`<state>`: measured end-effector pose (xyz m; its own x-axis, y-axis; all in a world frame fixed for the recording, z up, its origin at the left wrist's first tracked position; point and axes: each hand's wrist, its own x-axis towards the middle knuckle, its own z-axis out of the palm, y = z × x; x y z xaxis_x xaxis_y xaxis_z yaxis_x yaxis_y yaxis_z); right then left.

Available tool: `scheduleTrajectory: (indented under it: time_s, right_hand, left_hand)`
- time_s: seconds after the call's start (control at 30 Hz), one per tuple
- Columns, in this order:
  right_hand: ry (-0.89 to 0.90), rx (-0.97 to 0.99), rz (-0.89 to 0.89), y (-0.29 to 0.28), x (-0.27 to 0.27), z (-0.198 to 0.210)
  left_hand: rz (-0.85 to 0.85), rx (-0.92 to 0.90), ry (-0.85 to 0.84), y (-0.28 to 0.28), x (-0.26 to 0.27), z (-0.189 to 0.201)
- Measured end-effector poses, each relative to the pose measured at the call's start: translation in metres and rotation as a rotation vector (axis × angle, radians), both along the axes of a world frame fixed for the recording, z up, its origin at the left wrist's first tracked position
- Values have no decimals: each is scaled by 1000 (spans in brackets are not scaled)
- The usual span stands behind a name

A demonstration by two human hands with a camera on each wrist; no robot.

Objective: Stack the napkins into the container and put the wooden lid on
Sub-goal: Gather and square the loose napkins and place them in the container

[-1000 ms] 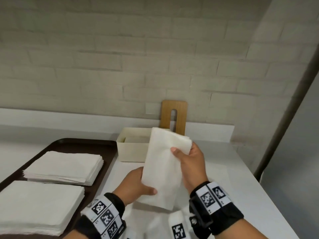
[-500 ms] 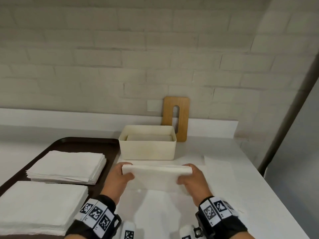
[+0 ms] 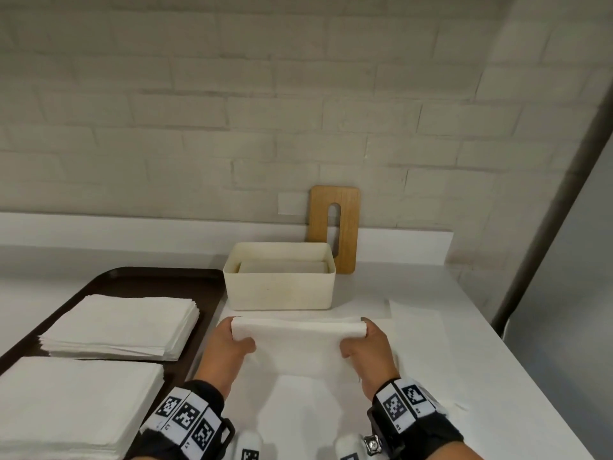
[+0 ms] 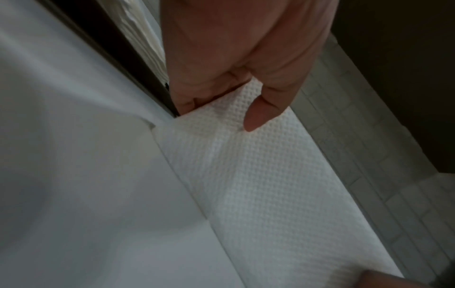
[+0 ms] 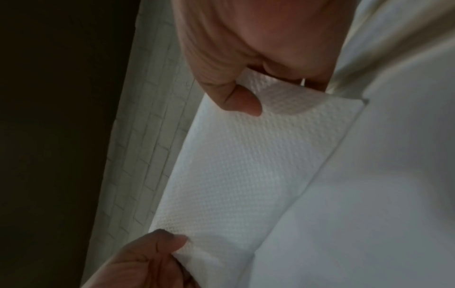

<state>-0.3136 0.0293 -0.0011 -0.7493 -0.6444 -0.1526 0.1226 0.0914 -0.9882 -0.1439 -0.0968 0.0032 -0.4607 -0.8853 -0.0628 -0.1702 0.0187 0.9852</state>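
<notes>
White embossed paper, one folded napkin (image 3: 298, 346), was held level between both hands just above the bench (image 3: 431, 376). A second earlier it stood upright in front of the container; half a second earlier it was already horizontal, and it had since stayed in nearly the same place. The left hand (image 3: 229, 346) pinched the napkin's left end, thumb on top and fingers (image 4: 187, 105) curled beneath. The right hand (image 3: 371, 350) pinched the right end in the same way, its fingers (image 5: 312, 85) under the fold.

Just beyond the fingers stood the cream container (image 3: 280, 287), open at the top, with a low stack of napkins lying flat inside. Behind the container, the wooden lid (image 3: 346, 224) leaned upright against the brick wall (image 3: 298, 111), off the container. To the left of the left hand, a dark tray (image 3: 139, 280) carried two napkin stacks (image 3: 122, 323), one farther and one nearer. Loose flat sheets lay on the bench under and right of the hands.
</notes>
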Motion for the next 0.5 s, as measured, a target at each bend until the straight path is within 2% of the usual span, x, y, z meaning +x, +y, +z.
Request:
scheduleTrajectory:
  time_s: [0.17,0.3,0.33,0.4,0.5]
  right_hand:
    - [-4,-67,-8,-3,2,11]
    - [97,51,12,1,2,12]
    - [179,101,26,2,2,12]
    - [496,248,82,3,5,19]
    - [911,337,259,0,15,42]
  left_hand:
    - [-25,-69,8,-1,-2,9]
    - [0,-125,-107,1,-3,13]
    - [-10,-178,-146,2,-3,16]
    - [-69,-315,-186,8,-5,29]
    - [-190,-462,-122,19,-12,58]
